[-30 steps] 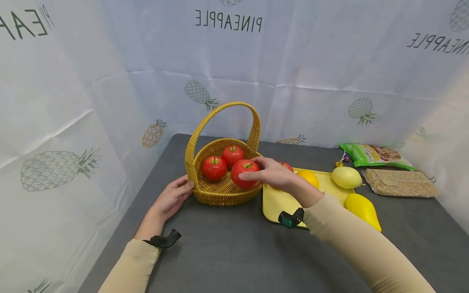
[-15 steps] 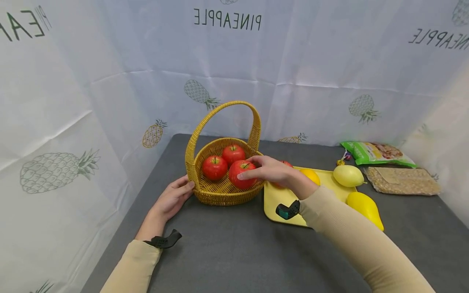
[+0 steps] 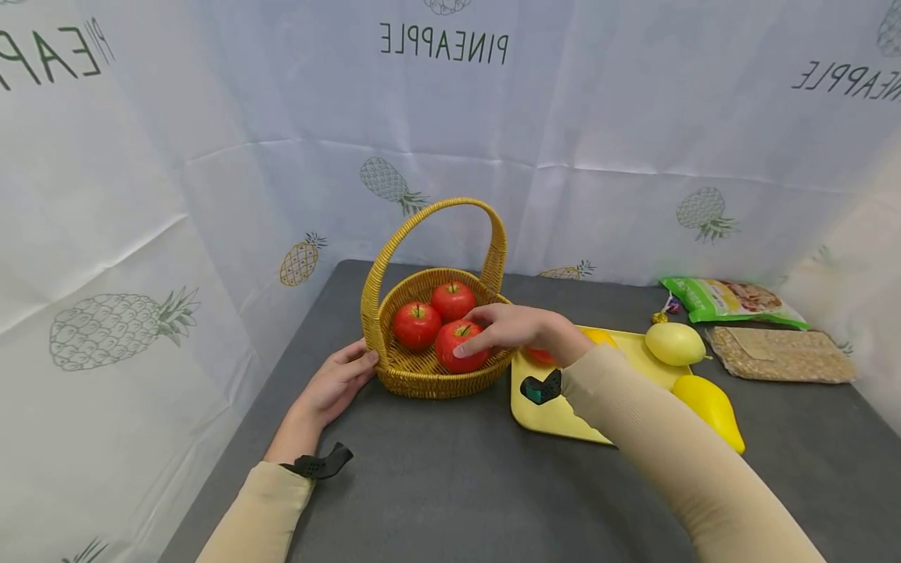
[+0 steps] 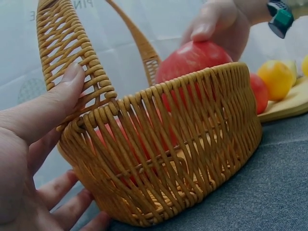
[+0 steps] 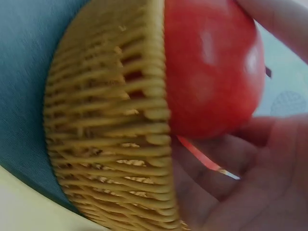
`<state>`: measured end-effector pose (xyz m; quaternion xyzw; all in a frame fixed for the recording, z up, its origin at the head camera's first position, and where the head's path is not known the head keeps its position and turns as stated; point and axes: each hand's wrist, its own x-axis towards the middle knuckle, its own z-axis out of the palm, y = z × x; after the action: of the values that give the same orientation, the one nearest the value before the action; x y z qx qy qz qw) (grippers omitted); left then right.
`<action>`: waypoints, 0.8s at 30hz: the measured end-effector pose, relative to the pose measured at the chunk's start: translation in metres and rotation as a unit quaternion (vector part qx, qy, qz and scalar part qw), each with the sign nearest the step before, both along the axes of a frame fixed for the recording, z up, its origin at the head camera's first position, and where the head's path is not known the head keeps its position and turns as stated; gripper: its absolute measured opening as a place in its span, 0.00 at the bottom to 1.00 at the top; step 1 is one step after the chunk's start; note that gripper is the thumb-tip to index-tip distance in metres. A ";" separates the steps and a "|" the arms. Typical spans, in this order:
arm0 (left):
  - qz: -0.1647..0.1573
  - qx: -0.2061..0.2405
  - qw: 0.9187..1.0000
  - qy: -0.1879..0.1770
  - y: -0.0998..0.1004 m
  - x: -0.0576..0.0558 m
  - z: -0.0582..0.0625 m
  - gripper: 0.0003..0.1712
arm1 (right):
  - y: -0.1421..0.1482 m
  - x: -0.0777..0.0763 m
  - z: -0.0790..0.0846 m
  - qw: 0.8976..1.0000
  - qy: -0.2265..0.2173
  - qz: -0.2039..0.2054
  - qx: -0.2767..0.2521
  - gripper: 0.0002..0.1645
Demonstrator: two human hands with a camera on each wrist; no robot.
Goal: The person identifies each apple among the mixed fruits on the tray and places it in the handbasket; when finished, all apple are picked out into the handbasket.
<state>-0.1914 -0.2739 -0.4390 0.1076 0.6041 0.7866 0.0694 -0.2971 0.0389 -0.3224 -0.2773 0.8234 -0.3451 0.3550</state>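
The golden wicker basket [image 3: 436,385] stands on the dark table with its arched handle [image 3: 461,202] up. My left hand [image 3: 336,385] rests against its left end. In the left wrist view the thumb [image 4: 67,91] lies on the handle's base, while fingers [image 4: 72,207] touch the wall lower down. Inside the basket lie two red apples [image 3: 417,325] [image 3: 454,301]. My right hand [image 3: 510,327] holds a third red apple [image 3: 461,348] within the front right of the basket. In the right wrist view that apple [image 5: 211,67] sits against the rim, with thumb and fingers around it.
Right of the basket lies a yellow tray [image 3: 556,414] with a partly hidden red apple [image 3: 540,356], an orange-yellow fruit [image 3: 600,337], a pale yellow fruit [image 3: 674,344] and a mango [image 3: 709,410]. Behind are a green packet [image 3: 735,301] and a bag of grains [image 3: 781,354].
My right hand has lowered the apple further into the basket, beside the other two. My left hand keeps its place at the basket's left end.
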 end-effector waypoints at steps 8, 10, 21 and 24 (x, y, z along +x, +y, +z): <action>-0.001 0.007 1.000 0.001 -0.001 0.000 0.000 0.31 | -0.016 -0.008 0.007 0.996 -0.041 0.053 0.061 0.50; -0.003 0.007 1.000 0.002 -0.002 0.000 0.001 0.31 | -0.021 -0.009 0.008 0.995 -0.044 0.063 0.064 0.48; 0.000 0.001 1.000 0.004 -0.001 0.002 0.002 0.34 | -0.035 -0.011 0.011 0.991 -0.023 0.078 0.103 0.53; 0.002 0.000 1.000 0.003 -0.001 0.003 0.002 0.34 | -0.040 -0.009 0.011 0.991 -0.012 0.079 0.107 0.52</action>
<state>-0.1888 -0.2747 -0.4374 0.1083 0.6042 0.7867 0.0661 -0.3065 -0.0014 -0.3118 -0.2981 0.8267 -0.2288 0.4188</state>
